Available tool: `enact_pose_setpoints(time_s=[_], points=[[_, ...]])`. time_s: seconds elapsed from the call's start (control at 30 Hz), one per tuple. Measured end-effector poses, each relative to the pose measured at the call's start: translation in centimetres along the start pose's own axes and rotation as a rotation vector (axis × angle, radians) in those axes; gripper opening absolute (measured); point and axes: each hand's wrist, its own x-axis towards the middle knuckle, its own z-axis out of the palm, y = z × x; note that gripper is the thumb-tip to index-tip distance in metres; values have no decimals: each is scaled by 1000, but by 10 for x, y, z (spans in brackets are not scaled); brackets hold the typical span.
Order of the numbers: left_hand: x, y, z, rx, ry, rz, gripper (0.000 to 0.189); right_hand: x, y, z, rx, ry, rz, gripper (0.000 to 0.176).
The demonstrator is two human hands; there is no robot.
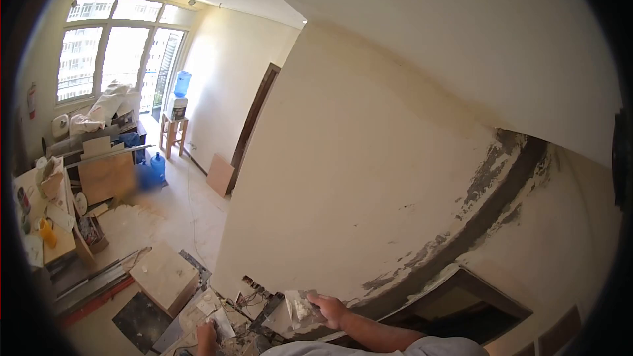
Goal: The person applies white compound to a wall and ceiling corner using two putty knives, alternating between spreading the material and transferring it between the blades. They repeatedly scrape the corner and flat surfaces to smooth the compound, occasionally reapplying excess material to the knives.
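My right hand point(328, 310) is closed on the edge of a flat plate point(302, 308) that carries a pale lump of plaster-like material. My left hand point(207, 335) is lower and further left, closed on a flat metal blade point(223, 322) beside it. Just above and between the hands, broken wall edges and loose wires point(250, 295) show. To the right, a wide grey band of filler point(455, 248) curves up the cream wall point(316, 178).
A cardboard-coloured box point(165, 277) stands left of my hands, near a dark panel point(140, 322). A cluttered table point(60, 240) is at the far left. Blue water bottles point(157, 165) and a wooden stool point(173, 133) stand further back.
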Motion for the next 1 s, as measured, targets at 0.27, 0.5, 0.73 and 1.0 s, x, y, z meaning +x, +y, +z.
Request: enact_pose_setpoints(time_s=[0.27,0.5,0.73,1.0], points=[[11,-9,21,-828,-101,-522,33,18,-12,11,-26,-153,-19,35],[7,-22,40,-816,-110,-626,29,17,-28,12,-100,-133,-31,36],[-17,-26,22,-652,182,-412,26,40,-34,31,-175,-146,-12,28],[-108,-13,-31,-980,495,-601,33,146,6,42,-510,-566,-126,31]])
